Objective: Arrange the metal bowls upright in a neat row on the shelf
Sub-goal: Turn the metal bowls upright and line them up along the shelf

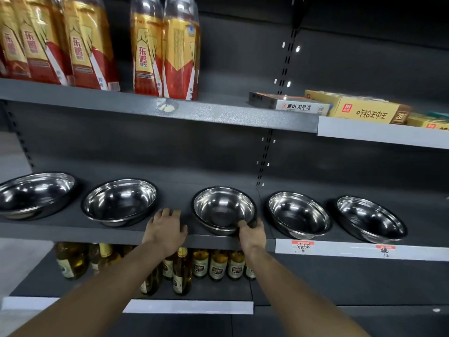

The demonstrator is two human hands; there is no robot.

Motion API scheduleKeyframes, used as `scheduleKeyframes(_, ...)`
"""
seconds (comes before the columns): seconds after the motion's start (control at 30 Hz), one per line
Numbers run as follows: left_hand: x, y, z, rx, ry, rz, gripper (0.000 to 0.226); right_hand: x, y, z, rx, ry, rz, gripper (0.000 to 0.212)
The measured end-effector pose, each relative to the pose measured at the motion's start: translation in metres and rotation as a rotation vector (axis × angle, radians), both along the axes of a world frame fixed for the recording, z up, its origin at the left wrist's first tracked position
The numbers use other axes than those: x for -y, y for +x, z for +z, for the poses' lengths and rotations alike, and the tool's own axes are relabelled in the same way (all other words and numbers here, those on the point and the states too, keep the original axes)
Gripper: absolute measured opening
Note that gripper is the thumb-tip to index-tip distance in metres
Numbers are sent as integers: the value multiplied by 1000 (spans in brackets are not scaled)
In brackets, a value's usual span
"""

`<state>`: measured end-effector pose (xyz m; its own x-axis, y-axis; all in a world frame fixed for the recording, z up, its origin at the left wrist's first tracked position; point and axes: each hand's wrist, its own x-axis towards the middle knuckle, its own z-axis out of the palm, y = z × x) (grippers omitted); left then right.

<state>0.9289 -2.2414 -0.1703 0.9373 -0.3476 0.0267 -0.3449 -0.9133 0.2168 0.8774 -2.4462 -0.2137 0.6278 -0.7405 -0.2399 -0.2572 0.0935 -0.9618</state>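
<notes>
shiny bowl [224,210] upright, right hand [251,233] gripping rim

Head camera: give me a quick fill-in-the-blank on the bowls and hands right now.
1. The shelf holds ____ metal bowls.
2. The right hand grips the rim of the ____ bowl in the row.
3. The left hand lies flat on the shelf and holds ____.
4. All the bowls stand ____, openings up.

Missing words: five; middle; nothing; upright
</notes>
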Motion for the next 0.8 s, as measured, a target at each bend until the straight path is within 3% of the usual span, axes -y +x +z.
scheduleKeyframes(0.13,-7,-7,5,11,27,18,55,-11,-4,4,67,-90,-134,55)
scheduleKeyframes(0.37,-24,-18,7,31,80,76,52,-40,12,17,168,-154,80,18)
scheduleKeyframes(0.53,-49,-23,5,70,91,139,58,-76,21,11,155,-137,266,19)
scheduleKeyframes(0.8,-98,-2,9,72,48,234,61,-122,41,6,68,87,440,25)
